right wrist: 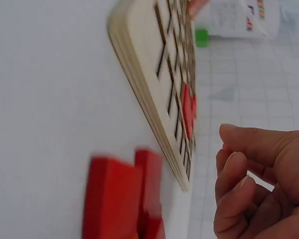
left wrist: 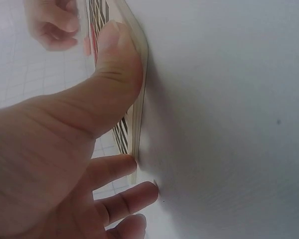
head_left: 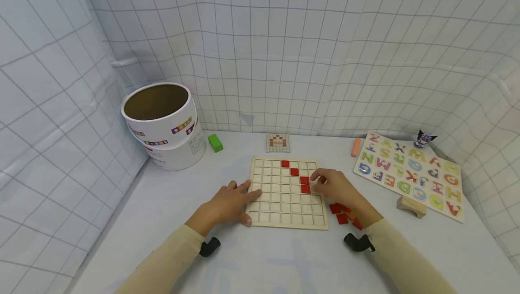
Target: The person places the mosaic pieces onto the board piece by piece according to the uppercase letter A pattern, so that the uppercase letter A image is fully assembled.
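Note:
A pale wooden grid board (head_left: 284,219) lies flat on the table, with several red square tiles (head_left: 294,172) set in a stepped line on its right half. At the board's left edge my left hand (head_left: 229,203) rests with spread, fairly straight fingers; its thumb (left wrist: 114,55) touches the board. Above the right edge, my right hand (head_left: 335,188) pinches thumb against forefinger. A small sliver of red shows between those fingertips in the right wrist view, most of it hidden. Loose red tiles (right wrist: 112,194) lie beside the board, partly under the right forearm.
Behind the board is a small pattern card (head_left: 278,142). A white bucket (head_left: 174,145) and a green block (head_left: 215,143) stand back left. To the right are an alphabet puzzle board (head_left: 392,163), an orange stick (head_left: 355,147), a wooden arch block (head_left: 411,206) and a small dark figurine (head_left: 424,139).

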### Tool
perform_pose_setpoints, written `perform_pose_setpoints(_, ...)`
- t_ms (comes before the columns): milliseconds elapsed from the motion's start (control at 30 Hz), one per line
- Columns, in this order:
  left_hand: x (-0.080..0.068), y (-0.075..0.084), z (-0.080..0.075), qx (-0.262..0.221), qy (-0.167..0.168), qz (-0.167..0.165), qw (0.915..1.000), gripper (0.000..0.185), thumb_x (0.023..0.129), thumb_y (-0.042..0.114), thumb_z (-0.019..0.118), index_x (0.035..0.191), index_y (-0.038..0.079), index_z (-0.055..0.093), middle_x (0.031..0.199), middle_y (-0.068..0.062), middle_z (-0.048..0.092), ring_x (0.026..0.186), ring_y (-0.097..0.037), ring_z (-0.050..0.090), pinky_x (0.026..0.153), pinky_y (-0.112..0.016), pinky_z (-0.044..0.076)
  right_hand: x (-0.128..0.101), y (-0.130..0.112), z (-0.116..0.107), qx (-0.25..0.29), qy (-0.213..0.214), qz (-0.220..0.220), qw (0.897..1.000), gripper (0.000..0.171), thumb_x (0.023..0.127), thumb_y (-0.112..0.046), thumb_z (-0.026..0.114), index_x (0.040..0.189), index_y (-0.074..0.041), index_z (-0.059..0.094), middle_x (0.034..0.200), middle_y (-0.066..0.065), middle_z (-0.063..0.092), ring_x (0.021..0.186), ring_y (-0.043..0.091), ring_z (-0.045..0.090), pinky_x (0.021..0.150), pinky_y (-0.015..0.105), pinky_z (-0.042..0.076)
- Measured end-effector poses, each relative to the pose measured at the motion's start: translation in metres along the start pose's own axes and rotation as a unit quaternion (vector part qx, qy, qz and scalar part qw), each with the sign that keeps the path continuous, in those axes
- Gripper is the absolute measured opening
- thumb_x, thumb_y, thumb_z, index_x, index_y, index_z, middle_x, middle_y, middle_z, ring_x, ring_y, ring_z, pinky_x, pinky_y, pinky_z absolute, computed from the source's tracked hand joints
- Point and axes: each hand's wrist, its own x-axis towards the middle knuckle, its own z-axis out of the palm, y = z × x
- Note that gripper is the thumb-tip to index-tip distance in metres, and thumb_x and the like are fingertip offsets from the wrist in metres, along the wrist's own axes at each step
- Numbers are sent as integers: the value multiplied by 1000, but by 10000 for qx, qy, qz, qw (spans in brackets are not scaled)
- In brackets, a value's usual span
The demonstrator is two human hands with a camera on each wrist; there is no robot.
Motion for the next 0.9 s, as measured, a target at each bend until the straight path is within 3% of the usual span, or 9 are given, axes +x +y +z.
perform_pose_setpoints(133,3,4,-2,-14,5,63,10000,88,78,50,80,156,29,44,164,-15,32,131,-39,43,105,-55,39,-21,26,-32,138,346,230,9990,20,98,-18,68,115,-6,66,90,8,61,69,23,59,62,34,50)
perform_pose_setpoints(267,2,4,-2,-22,-43,-6,10000,89,78,50,80,156,30,44,165,-15,31,131,-39,43,105,-55,39,-42,46,-45,420,-18,673,9969,27,97,-19,69,120,-6,64,99,10,60,80,24,59,70,33,51)
perform_pose_setpoints(433,0,0,-2,-33,-15,-28,10000,89,77,50,80,156,30,44,165,-15,32,130,-38,44,104,-55,39,-56,52,-39,480,-484,945,9932,35,92,-25,76,122,-11,64,104,9,58,90,24,56,74,35,49)
perform_pose_setpoints(667,-1,-2,-2,-94,9,47,9999,89,77,50,80,156,30,44,164,-16,33,130,-39,44,105,-55,39,-60,48,-26,-20,-386,759,9964,32,87,-21,80,113,-9,67,104,7,61,94,24,54,75,35,48)
perform_pose_setpoints(900,0,-2,0,-50,42,47,10000,89,77,50,81,156,30,44,164,-15,33,130,-39,44,105,-55,39,-60,46,-26,-75,-344,489,9982,19,91,-15,75,106,-10,65,94,4,61,81,20,56,66,32,47)
